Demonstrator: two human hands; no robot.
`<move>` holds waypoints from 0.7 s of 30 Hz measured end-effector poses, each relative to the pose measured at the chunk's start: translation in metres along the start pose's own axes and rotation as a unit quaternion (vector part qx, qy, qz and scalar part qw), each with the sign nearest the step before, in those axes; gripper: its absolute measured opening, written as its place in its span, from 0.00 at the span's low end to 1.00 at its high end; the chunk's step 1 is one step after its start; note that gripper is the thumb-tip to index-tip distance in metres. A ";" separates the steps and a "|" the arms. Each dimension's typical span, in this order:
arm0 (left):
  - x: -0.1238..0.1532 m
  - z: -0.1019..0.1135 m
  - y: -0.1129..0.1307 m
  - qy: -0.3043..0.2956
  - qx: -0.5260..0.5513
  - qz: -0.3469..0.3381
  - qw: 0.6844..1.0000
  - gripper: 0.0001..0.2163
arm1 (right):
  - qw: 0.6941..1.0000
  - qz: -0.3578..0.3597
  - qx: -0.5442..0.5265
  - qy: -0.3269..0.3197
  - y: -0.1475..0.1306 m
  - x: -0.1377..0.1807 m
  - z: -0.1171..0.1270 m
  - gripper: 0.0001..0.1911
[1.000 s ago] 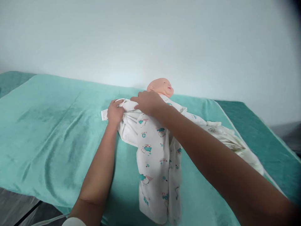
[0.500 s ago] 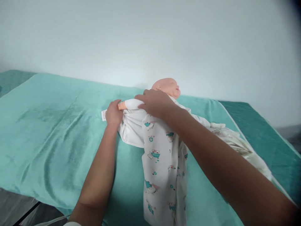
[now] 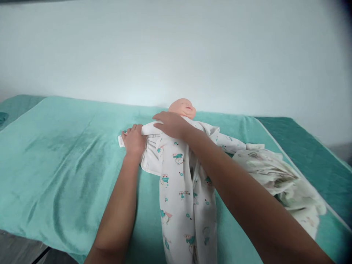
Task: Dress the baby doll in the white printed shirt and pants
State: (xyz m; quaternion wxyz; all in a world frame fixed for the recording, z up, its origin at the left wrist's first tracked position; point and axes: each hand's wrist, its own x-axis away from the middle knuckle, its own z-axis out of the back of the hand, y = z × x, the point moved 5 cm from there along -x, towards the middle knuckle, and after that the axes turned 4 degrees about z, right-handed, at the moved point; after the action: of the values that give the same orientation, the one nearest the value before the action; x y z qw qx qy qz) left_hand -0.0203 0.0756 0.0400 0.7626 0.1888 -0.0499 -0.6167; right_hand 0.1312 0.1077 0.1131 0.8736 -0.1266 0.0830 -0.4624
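A baby doll [image 3: 179, 106] lies on its back, head toward the wall. It wears a white printed romper [image 3: 178, 176] whose legs reach toward me. At the doll's arm on the left, my left hand [image 3: 134, 139] has its fingers curled round the end of the white sleeve [image 3: 151, 128], with a white tag [image 3: 120, 141] sticking out beside it. The doll's hand is hidden there. Across the doll's shoulder and upper chest lies my right hand [image 3: 172, 124], fingers spread over the cloth. The other printed sleeve [image 3: 229, 142] stretches out to the right.
A turquoise blanket [image 3: 55, 154] with folds on its left side covers the table. Crumpled pale printed cloth [image 3: 288, 190] lies to the right, beside a darker green cover [image 3: 310, 154]. Behind stands a pale wall [image 3: 176, 47].
The doll has rolled from facing right onto its back, its head shifting left. My right hand has moved slightly left with the shoulder. The bare forearm near my left hand is now out of sight.
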 end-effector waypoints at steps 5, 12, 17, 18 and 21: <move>0.000 0.000 0.002 -0.003 -0.015 0.006 1.000 0.14 | 0.943 -0.121 -0.190 0.247 0.070 0.078 0.000 0.22; 0.004 -0.003 0.007 0.018 -0.048 0.014 0.999 0.15 | 0.910 -0.274 -0.014 0.310 0.132 0.143 -0.051 0.24; 0.018 0.006 0.028 0.047 0.052 -0.027 0.997 0.25 | 0.917 -0.268 0.000 0.295 0.132 0.129 -0.043 0.26; 0.024 0.011 0.037 0.044 0.097 -0.054 0.993 0.26 | 0.914 -0.274 -0.001 0.300 0.132 0.128 -0.042 0.26; 0.047 0.027 0.074 0.005 0.222 -0.173 0.960 0.20 | 0.904 -0.299 -0.009 0.306 0.135 0.129 -0.041 0.23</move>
State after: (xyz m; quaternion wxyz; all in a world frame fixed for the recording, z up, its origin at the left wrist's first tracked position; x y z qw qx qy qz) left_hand 0.0506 0.0370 0.0831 0.5833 0.3620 -0.1488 -0.7118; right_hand 0.2990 0.0676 0.0304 0.6250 -0.0054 0.3083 -0.7171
